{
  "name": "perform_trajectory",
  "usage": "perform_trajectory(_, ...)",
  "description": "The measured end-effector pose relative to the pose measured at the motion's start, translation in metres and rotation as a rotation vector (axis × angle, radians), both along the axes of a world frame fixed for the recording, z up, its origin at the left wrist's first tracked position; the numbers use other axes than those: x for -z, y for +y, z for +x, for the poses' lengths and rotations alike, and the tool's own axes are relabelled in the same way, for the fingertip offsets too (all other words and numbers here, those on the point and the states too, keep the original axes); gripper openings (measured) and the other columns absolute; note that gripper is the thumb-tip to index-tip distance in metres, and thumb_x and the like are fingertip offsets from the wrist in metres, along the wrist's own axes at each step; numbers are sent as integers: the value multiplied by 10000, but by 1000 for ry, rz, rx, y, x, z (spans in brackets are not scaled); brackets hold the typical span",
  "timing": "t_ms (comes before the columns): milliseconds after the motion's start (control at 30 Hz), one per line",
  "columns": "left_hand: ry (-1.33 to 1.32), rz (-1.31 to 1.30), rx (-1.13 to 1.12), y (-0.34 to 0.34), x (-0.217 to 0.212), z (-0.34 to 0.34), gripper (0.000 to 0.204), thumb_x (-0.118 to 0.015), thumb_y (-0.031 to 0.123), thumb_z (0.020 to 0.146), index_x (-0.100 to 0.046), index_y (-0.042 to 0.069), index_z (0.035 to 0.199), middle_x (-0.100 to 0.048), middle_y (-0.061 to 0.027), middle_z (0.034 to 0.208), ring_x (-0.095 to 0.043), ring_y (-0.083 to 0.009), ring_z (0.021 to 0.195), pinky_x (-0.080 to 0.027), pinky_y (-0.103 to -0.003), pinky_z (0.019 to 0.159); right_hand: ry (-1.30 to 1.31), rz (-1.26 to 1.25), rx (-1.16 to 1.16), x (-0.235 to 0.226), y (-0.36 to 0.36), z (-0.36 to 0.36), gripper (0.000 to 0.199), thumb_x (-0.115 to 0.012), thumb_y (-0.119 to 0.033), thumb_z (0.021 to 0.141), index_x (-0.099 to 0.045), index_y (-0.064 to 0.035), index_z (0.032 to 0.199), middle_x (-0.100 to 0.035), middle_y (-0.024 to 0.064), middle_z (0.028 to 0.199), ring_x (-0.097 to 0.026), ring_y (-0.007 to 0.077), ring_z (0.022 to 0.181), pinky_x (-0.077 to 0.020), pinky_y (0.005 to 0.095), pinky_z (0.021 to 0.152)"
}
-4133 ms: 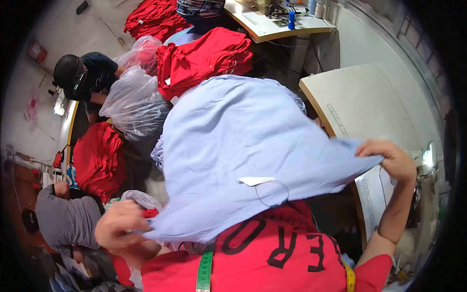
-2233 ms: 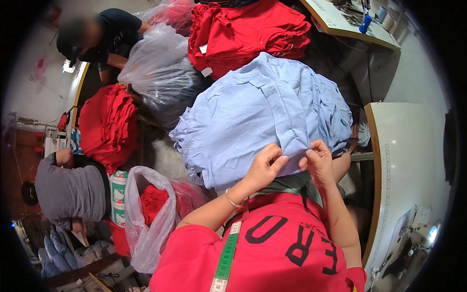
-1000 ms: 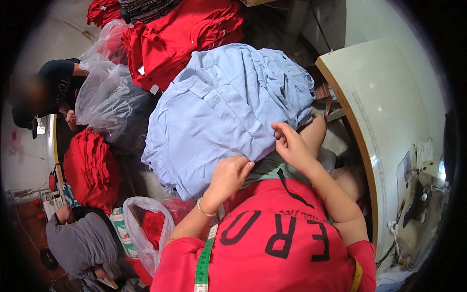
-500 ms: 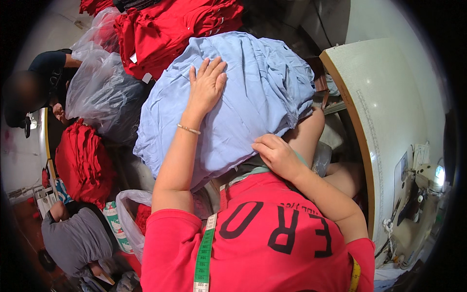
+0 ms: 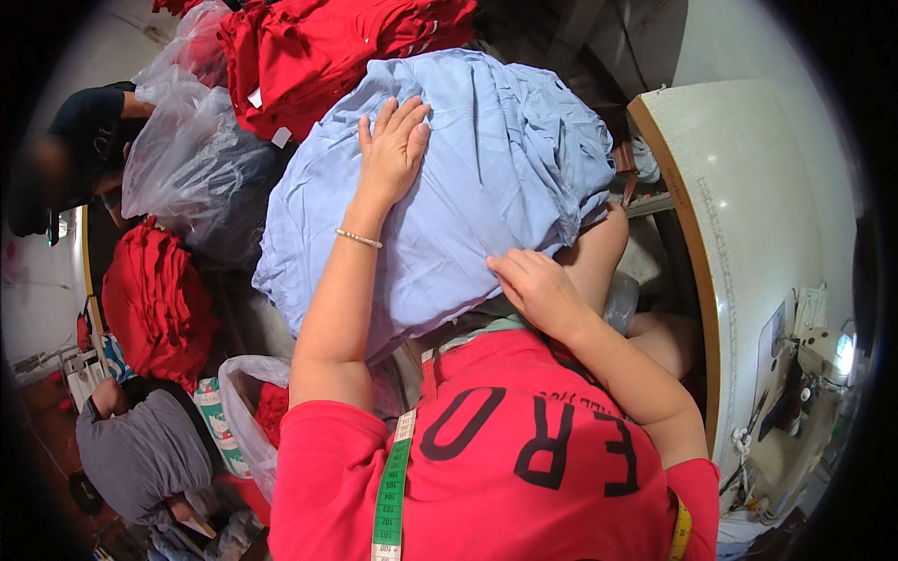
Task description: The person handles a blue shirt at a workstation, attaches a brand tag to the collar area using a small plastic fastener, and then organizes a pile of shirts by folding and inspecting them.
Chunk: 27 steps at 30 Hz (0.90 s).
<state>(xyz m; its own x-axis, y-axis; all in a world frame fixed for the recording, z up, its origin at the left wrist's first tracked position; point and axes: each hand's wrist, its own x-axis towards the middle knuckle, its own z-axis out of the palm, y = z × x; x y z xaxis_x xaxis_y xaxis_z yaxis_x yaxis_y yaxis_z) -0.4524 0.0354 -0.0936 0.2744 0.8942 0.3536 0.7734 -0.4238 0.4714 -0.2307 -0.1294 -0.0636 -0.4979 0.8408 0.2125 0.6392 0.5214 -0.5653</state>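
Observation:
A big heap of light blue cloth (image 5: 468,187) rests on my lap, its far and right side gathered into many folds and layers. My left hand (image 5: 393,150), with a beaded bracelet at the wrist, lies flat on the top of the cloth, fingers stretched out and slightly apart. Closer to my body, my right hand (image 5: 533,285) has its fingers bent together, with thumb and fingertips pinching the surface of the same cloth near its lower right. A measuring tape (image 5: 393,486) hangs down over my red shirt.
Beyond the cloth lies a pile of red garments (image 5: 337,56). Left are a clear plastic bag (image 5: 201,159), a red bundle (image 5: 159,299) and a white bag (image 5: 248,411). Two people (image 5: 150,458) sit at the left. A white worktable (image 5: 748,206) with a sewing machine (image 5: 823,355) stands right.
My view has shifted slightly. Both hands stay at nearly the same places on the cloth, the left one flat, the right one pinching. The person at upper left has moved an arm slightly.

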Motion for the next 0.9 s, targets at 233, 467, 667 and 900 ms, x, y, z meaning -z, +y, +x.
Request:
perform_trajectory(233, -123, 214, -25, -51, -43, 28, 385, -588, 252, 855, -522, 48, 1175, -504, -156, 1242, -403, -327, 1201, -256, -466, 1020, 12, 183, -9, -4, 4, 9, 271, -624, -76, 726, -579, -72, 993, -543, 50, 913, -541, 221, 888, -408, 370, 842)
perform_trajectory(467, -37, 45, 48, -119, -23, 39, 420, -746, 262, 693, -560, 74, 1019, -507, -107, 1123, -458, -304, 1027, -332, -405, 911, 25, 107, -33, 9, -2, 9, 309, -641, -61, 708, -592, -60, 1013, -556, 60, 930, -546, 228, 886, -411, 358, 837)
perform_trajectory(667, -163, 68, -46, -92, -12, 40, 197, -703, 174, 740, -590, 93, 880, -520, -64, 967, -461, -258, 909, -341, -378, 804, 75, 136, 9, 16, -4, 8, 263, -657, -44, 729, -617, -64, 989, -584, 75, 911, -559, 245, 845, -417, 350, 779)
perform_trajectory(900, -273, 95, -150, -70, -7, 33, 167, -689, 138, 757, -603, 37, 858, -538, -88, 912, -495, -271, 875, -400, -372, 777, 104, 177, 38, 16, -10, 7, 240, -654, -41, 734, -621, -73, 970, -582, 66, 907, -560, 243, 840, -410, 353, 776)
